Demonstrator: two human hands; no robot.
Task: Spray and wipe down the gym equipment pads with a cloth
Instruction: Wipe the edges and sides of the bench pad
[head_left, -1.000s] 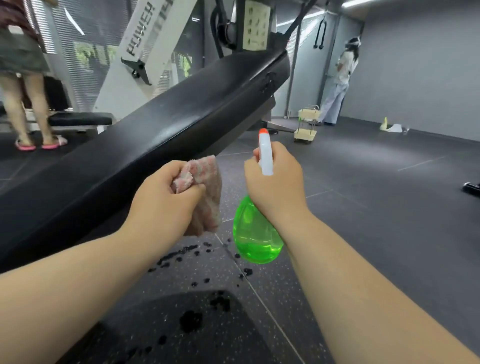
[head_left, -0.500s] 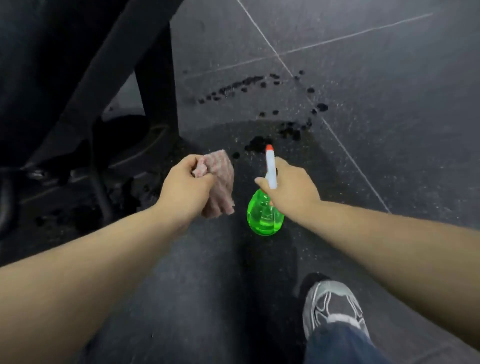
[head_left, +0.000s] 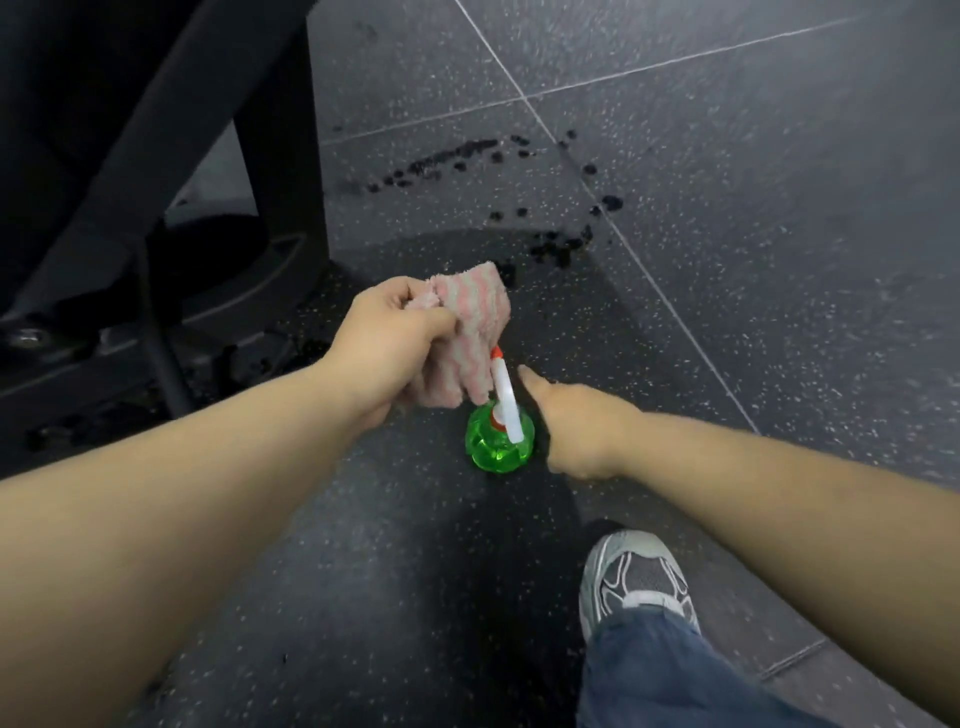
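Note:
A green spray bottle (head_left: 497, 442) with a white trigger head and orange nozzle stands upright on the dark speckled floor. My right hand (head_left: 577, 425) is just to its right, thumb stretched out, no longer wrapped around the bottle. A bunched pink-and-white striped cloth (head_left: 477, 321) is gripped in my left hand (head_left: 390, 336); it hangs just above and left of the bottle's nozzle. The black bench pad (head_left: 72, 104) slants across the upper left, with only its underside and edge showing.
The bench's black support post (head_left: 283, 156) and base frame (head_left: 156, 322) stand at the left. Dark wet spots (head_left: 467, 151) dot the rubber floor tiles beyond the bottle. My grey shoe (head_left: 639, 577) and jeans leg are at the lower right.
My view dropped from the bench pad to the floor. My right hand lowered the bottle, set it on the floor and let go. My left hand kept hold of the cloth.

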